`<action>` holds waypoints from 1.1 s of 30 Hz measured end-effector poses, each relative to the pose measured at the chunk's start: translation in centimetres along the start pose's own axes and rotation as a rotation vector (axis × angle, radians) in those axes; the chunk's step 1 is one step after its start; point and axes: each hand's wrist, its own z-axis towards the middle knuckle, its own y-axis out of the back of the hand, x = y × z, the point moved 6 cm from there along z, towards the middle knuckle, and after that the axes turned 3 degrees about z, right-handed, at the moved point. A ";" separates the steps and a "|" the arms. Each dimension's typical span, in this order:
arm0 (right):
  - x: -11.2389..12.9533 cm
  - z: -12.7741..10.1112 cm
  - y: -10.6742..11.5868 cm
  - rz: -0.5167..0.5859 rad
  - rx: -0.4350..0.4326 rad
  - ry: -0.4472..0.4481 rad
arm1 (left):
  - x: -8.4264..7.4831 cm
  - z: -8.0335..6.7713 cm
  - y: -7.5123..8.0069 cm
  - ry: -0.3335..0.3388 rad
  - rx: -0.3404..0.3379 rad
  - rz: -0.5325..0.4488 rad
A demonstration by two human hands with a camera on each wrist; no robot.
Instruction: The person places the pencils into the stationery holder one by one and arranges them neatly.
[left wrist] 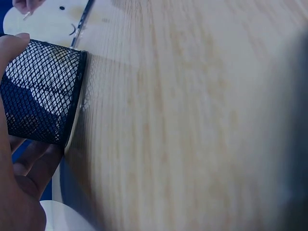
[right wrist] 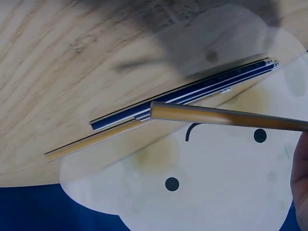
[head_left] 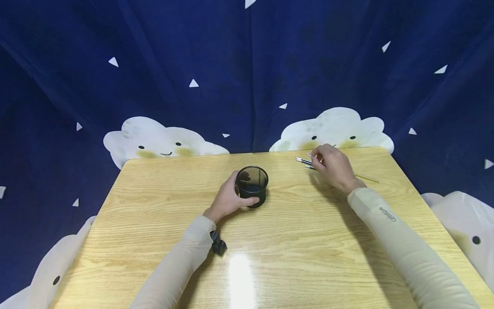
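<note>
The left hand [head_left: 227, 199] wraps round the mesh cup [head_left: 252, 186] at the table's [head_left: 154, 240] middle, seemingly to steady it. The right hand [head_left: 335, 167] pinches one pencil [right wrist: 226, 117] off the far-edge pens [head_left: 305, 162], lifted clear to carry.

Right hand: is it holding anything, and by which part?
The right hand pinches a thin wooden pencil near one end, lifted above the dark pens on the table. The left hand grips the black mesh cup by its side.

A wooden table [head_left: 293, 240] stands before a dark blue backdrop [head_left: 247, 64] printed with smiling white clouds [head_left: 154, 139].
</note>
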 end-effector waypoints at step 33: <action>3.0 2.3 1.1 0.098 -0.063 0.041 | 0.1 0.0 -0.1 0.000 0.001 -0.022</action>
